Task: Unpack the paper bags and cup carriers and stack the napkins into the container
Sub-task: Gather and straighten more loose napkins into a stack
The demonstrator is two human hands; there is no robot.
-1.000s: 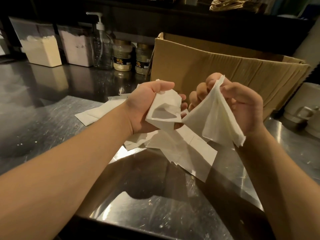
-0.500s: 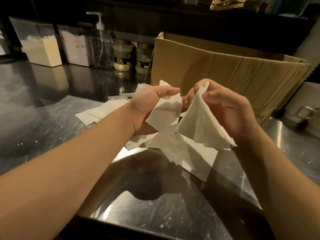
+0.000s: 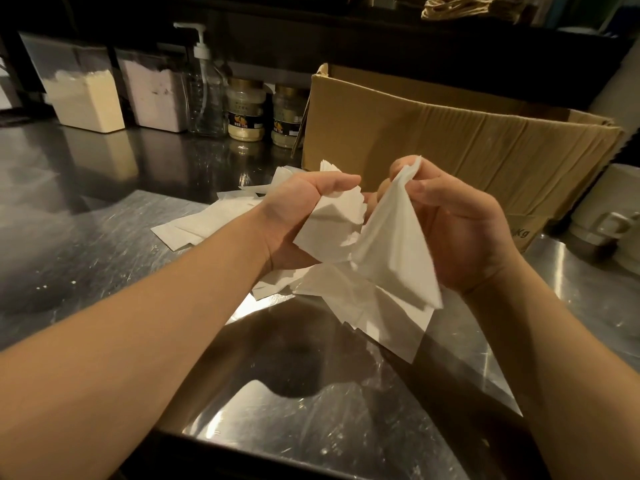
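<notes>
A fanned bunch of white napkins [image 3: 329, 226] is gripped in the left hand [image 3: 294, 216] at the centre of the frame, thumb curled over the top and fingers closed beneath. Just to its right, a folded napkin [image 3: 394, 251] is pinched at its upper corner between thumb and fingers of the right hand [image 3: 460, 230], and hangs down in a triangular drape. The two hands are held close together above the counter [image 3: 104, 258], their napkins touching.

Beneath them, more loose napkins [image 3: 374, 313] are spread flat on the steel surface, reaching left of centre.

Behind the hands, an open cardboard box [image 3: 450, 140] is seen at the upper right. At the upper left, two clear containers of powder [image 3: 86, 98], a pump bottle [image 3: 204, 91] and two labelled jars [image 3: 246, 112] are lined up along the back. A white mug [image 3: 609, 209] is partly visible at the right edge.
</notes>
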